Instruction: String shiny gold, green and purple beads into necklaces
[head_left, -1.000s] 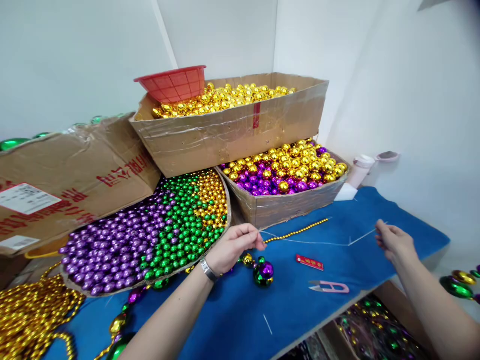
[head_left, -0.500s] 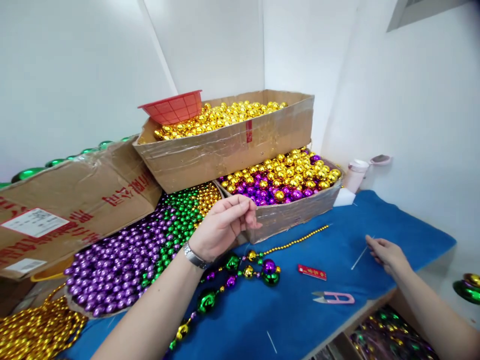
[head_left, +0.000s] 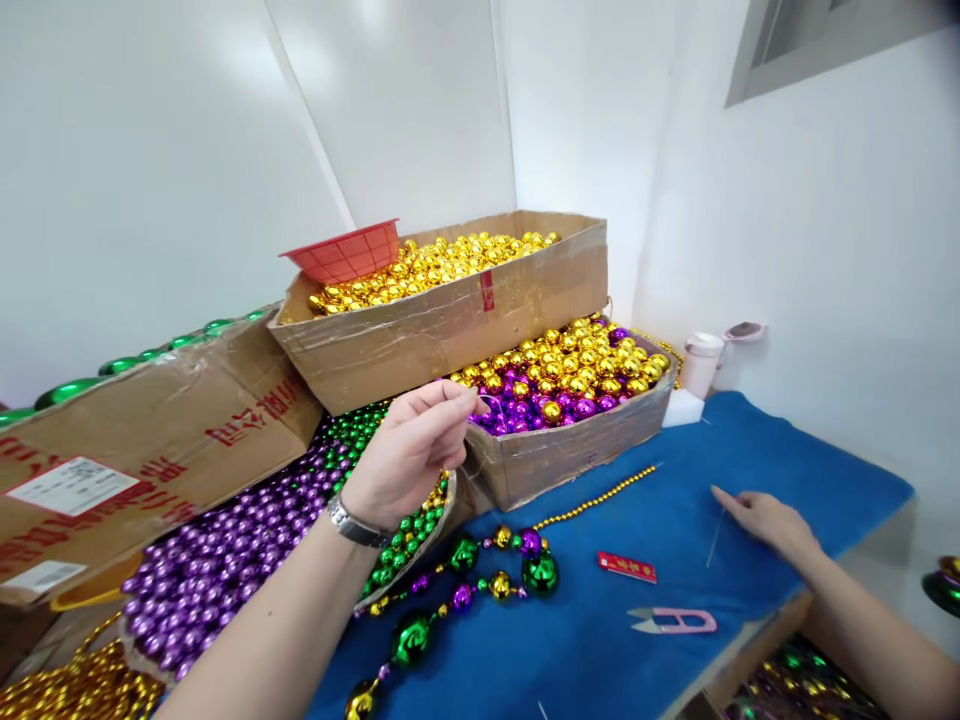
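Note:
My left hand (head_left: pixel 411 448) is raised over the beads, fingers pinched on a thin clear thread that loops near the fingertips. Below it a strand of large green, purple and gold beads (head_left: pixel 465 590) lies on the blue cloth (head_left: pixel 600 660). My right hand (head_left: pixel 765 518) rests low on the cloth at the right, fingers together beside a thin needle (head_left: pixel 716 535); whether it grips the needle is hidden. A thin gold bead string (head_left: pixel 600 495) lies between the hands.
A round tray of purple, green and gold beads (head_left: pixel 247 550), a box of gold and purple balls (head_left: pixel 570 445), a box of gold balls (head_left: pixel 450 330) with a red basket (head_left: pixel 349 252). Pink snips (head_left: pixel 675 622), a red packet (head_left: pixel 627 567), a white cup (head_left: pixel 701 362).
My left hand rose from the cloth and moved left, drawing the thread up; the big-bead strand came further into view. My right hand sank toward the cloth. The camera tilted up.

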